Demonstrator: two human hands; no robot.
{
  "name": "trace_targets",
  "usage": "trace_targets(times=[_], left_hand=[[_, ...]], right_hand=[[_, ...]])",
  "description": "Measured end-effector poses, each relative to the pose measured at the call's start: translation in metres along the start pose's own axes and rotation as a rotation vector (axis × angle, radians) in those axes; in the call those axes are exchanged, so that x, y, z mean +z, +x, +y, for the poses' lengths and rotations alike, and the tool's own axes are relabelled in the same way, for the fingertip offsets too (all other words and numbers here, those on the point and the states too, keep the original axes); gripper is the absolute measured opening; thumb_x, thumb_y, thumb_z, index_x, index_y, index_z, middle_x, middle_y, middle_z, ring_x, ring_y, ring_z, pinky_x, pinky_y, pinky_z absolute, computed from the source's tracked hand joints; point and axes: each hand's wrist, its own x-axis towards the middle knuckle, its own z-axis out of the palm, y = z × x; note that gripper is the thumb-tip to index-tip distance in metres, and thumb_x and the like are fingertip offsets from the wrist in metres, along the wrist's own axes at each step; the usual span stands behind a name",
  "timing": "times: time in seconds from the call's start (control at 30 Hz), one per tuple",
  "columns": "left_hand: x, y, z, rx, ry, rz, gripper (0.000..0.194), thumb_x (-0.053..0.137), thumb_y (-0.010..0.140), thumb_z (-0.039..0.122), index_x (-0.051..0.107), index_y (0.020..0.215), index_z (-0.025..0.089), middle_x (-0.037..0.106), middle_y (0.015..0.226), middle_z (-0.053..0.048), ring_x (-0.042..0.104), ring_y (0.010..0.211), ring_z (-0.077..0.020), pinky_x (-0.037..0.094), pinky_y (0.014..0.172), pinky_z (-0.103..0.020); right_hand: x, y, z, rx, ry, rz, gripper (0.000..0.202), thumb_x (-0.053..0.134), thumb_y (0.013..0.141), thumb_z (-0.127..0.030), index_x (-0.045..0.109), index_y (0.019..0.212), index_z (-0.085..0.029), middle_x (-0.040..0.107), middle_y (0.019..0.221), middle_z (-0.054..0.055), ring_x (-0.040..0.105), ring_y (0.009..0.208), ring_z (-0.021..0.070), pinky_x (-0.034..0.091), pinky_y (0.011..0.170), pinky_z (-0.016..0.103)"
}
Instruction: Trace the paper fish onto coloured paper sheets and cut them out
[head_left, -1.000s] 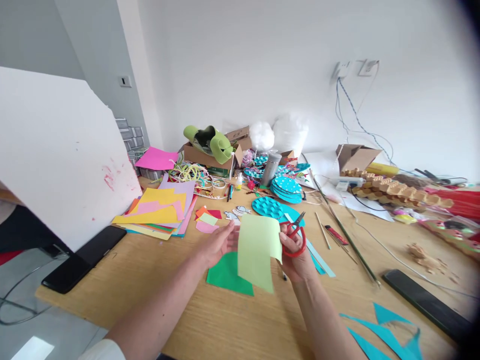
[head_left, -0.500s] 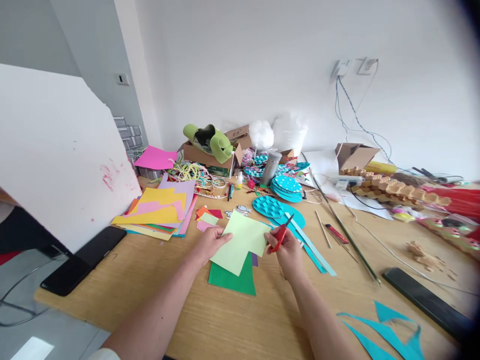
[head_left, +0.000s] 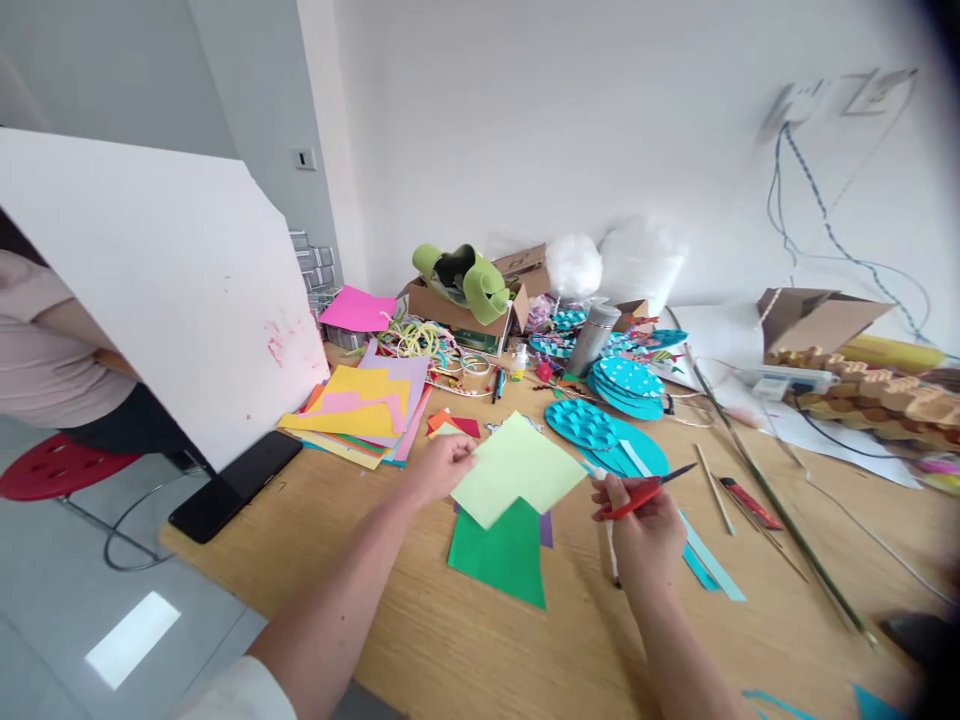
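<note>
My left hand [head_left: 444,467] has its fingers closed at the left edge of a pale green sheet of paper [head_left: 521,465]. That sheet overlaps a darker green sheet [head_left: 501,555] on the table, and a bit of purple paper [head_left: 546,530] peeks out beneath. In my right hand [head_left: 649,525] is a pair of red-handled scissors [head_left: 636,497], blades pointing right and away from the paper. A slim white pen-like stick [head_left: 610,550] runs behind the fingers of that hand; whether it is gripped I cannot tell.
Stacked coloured paper [head_left: 352,405] lies left, near a black phone [head_left: 236,487] and a white board [head_left: 172,300]. Blue discs [head_left: 630,445], a red cutter [head_left: 750,503] and a long thin rod [head_left: 780,530] lie right. Behind is a cardboard box [head_left: 457,315]. A person sits beyond the board.
The view has swung left. My right hand has let go of the pale green sheet and moved off to its right with the scissors. The sheet has turned.
</note>
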Motion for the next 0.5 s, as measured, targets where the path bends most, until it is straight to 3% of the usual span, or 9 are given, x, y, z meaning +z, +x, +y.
trace_targets(times=[0.17,0.27,0.37,0.5], left_hand=[[-0.109,0.017,0.018,-0.045,0.375,0.122,0.012,0.047,0.071,0.017,0.059,0.073,0.017,0.06,0.073,-0.002,0.052,0.076,-0.0205,0.037,0.069,-0.03],[-0.165,0.039,0.015,-0.122,0.569,0.146,0.009,0.046,0.065,0.013,0.054,0.062,0.016,0.054,0.06,0.0,0.049,0.07,-0.0193,0.034,0.068,-0.028],[-0.195,0.057,0.003,-0.189,0.698,0.091,0.01,0.049,0.061,0.013,0.05,0.052,0.017,0.049,0.051,0.002,0.047,0.061,-0.0172,0.032,0.062,-0.026],[-0.207,0.068,-0.015,-0.224,0.802,0.058,0.014,0.049,0.059,0.012,0.047,0.046,0.018,0.046,0.047,0.002,0.048,0.059,-0.0167,0.033,0.061,-0.024]], right_hand=[[-0.002,0.002,0.004,-0.023,0.003,0.061,0.041,0.073,0.067,-0.05,0.049,0.077,-0.019,0.061,0.063,0.0,0.059,0.055,0.0148,0.048,0.041,0.023],[-0.003,0.002,0.007,-0.035,-0.004,0.027,0.038,0.07,0.07,-0.05,0.049,0.077,-0.019,0.06,0.063,0.0,0.059,0.054,0.0144,0.048,0.041,0.023],[-0.003,0.002,0.006,-0.045,-0.029,-0.005,0.035,0.069,0.073,-0.049,0.049,0.079,-0.02,0.06,0.065,0.0,0.06,0.056,0.0146,0.048,0.041,0.023],[-0.002,0.001,0.007,-0.074,-0.06,-0.037,0.034,0.067,0.074,-0.048,0.048,0.079,-0.02,0.06,0.067,0.0,0.061,0.058,0.0145,0.049,0.045,0.023]])
